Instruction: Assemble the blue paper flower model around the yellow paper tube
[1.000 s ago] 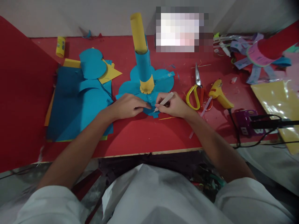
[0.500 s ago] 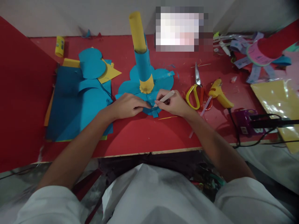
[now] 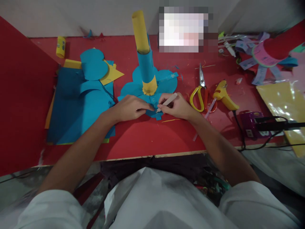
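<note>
A blue flower-shaped paper base [image 3: 168,83] lies on the red table, with a rolled tube of blue and yellow paper [image 3: 145,65] standing upright at its centre. In my right hand [image 3: 179,106] is a white pen [image 3: 169,100], pinched between the fingers, its tip down at the petal nearest me. My left hand [image 3: 133,107] rests at that petal's left side, index finger stretched out and pressing on the paper close to the pen tip. Light marks show along the strip on this petal, too small to read.
Scissors [image 3: 200,90] and a yellow glue gun [image 3: 225,95] lie to the right, near a purple box [image 3: 252,124] with cables. Blue paper sheets [image 3: 65,108] are stacked at left, a glue stick [image 3: 61,47] behind them. A red and pink paper piece [image 3: 264,53] stands at far right.
The pen has tilted slightly and its tip has shifted a little left and down on the petal. My left hand has stayed in place.
</note>
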`<state>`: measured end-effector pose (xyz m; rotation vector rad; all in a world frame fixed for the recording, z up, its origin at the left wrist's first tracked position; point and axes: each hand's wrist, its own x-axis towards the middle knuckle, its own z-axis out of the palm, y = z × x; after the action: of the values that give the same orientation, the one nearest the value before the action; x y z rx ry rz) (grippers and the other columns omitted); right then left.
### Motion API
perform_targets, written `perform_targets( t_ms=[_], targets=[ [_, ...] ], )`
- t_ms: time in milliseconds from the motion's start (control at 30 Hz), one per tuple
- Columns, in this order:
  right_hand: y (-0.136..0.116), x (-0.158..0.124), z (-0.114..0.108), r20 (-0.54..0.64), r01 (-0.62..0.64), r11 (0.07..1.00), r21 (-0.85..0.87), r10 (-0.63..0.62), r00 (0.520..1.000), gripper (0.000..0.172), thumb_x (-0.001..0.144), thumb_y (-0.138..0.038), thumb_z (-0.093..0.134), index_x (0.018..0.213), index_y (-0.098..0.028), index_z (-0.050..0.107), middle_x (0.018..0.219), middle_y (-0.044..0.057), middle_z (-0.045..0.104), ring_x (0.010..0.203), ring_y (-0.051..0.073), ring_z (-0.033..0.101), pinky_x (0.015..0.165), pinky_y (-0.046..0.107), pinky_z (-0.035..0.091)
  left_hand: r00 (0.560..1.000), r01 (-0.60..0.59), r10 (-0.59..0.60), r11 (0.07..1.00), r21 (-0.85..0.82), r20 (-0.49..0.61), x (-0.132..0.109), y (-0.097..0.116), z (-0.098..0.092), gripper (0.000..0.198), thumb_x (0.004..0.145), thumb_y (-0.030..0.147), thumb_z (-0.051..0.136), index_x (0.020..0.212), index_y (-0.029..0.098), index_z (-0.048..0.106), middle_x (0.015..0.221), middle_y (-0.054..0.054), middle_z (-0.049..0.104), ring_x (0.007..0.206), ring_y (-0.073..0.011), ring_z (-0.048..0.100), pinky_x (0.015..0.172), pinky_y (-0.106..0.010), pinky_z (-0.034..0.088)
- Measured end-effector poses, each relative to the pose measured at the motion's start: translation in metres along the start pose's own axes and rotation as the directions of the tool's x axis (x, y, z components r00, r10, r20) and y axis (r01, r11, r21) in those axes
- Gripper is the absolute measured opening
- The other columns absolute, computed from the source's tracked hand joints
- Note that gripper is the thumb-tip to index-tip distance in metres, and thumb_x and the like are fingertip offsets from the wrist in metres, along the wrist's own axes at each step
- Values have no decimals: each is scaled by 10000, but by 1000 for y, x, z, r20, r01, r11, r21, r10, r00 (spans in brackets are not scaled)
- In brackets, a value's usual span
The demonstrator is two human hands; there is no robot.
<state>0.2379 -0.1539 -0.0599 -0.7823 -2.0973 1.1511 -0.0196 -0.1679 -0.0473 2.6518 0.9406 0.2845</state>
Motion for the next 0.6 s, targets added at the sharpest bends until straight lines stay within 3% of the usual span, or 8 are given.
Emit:
perform_targets(
  t_ms=[600],
  targets=[
    [-1, 1, 0, -16, -10, 1000, -28, 10, 1000, 194, 915, -324, 678, 778, -205, 607, 659, -27, 608, 607, 115, 507, 576, 270, 385, 1000, 1, 0, 1000, -8, 13, 0, 0, 0, 420, 944, 151, 517, 1198, 332, 798, 1119, 32, 825, 923, -168, 763, 728, -243, 479]
  ],
)
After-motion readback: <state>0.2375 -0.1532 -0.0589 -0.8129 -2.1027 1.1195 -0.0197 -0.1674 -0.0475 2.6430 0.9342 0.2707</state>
